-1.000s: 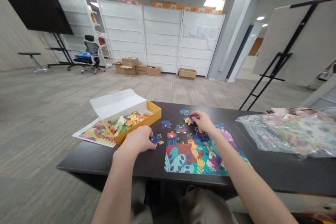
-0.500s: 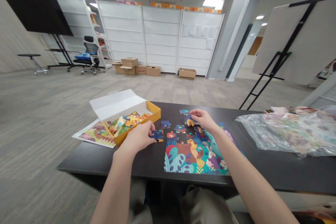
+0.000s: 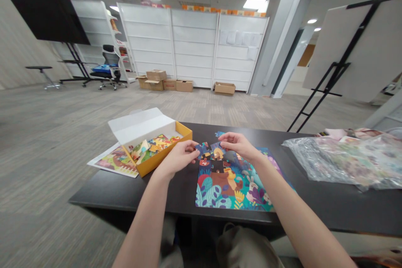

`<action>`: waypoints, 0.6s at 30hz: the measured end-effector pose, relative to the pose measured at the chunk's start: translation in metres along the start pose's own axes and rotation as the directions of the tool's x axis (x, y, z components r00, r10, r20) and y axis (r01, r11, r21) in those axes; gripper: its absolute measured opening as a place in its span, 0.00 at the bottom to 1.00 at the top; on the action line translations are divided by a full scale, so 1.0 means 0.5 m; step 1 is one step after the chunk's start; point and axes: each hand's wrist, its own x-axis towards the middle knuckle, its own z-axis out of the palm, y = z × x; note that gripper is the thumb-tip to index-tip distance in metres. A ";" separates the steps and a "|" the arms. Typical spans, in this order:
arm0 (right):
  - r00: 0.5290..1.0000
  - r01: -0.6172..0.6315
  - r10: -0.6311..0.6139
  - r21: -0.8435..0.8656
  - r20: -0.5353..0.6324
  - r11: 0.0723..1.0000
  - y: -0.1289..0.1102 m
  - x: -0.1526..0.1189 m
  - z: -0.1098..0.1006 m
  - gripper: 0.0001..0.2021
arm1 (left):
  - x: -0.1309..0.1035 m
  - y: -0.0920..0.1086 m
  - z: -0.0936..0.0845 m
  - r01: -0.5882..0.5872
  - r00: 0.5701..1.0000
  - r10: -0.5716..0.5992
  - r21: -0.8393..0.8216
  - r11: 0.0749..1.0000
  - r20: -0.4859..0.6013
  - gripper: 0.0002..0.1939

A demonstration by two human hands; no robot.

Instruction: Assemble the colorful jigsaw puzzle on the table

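Note:
A partly assembled jigsaw puzzle [image 3: 220, 186] with animals and plants lies on the dark table, a gap showing in its upper left part. At its upper left edge, my left hand [image 3: 181, 157] pinches a dark blue puzzle piece [image 3: 204, 149]. My right hand [image 3: 238, 145] is closed on another puzzle piece [image 3: 217, 150] with an orange and brown figure, held over the top of the puzzle. The two pieces are close together; I cannot tell whether they touch. A small blue piece [image 3: 219, 134] lies behind my right fingertips, partly hidden.
An open yellow box [image 3: 150, 166] with loose puzzle pieces stands at the left, on top of a printed picture sheet [image 3: 108, 163]. Clear plastic bags [image 3: 342, 161] lie on the table [image 3: 125, 197] at the right. A board on a black stand [image 3: 326, 79] rises beyond the table.
My left hand has moved right and up with its piece, to the puzzle's upper left edge. My right hand has shifted slightly left with its piece, bringing the two pieces close together.

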 end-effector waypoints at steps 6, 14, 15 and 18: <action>1.000 0.005 -0.005 -0.002 -0.018 1.000 0.000 0.000 -0.002 0.16 | 0.010 0.000 0.010 -0.028 0.998 0.029 -0.013 1.000 0.049 0.18; 0.999 0.004 -0.005 -0.039 -0.035 0.999 0.003 0.002 -0.004 0.17 | 0.017 -0.005 0.021 -0.023 0.999 0.025 -0.060 0.998 0.039 0.17; 0.999 0.006 -0.008 -0.039 -0.041 0.999 0.002 0.002 -0.008 0.17 | 0.018 -0.005 0.021 -0.023 0.999 0.024 -0.050 0.998 0.025 0.17; 0.992 0.038 -0.042 -0.036 -0.118 0.999 0.001 0.005 -0.023 0.17 | 0.018 -0.004 0.024 -0.033 0.999 0.033 -0.002 0.999 -0.004 0.18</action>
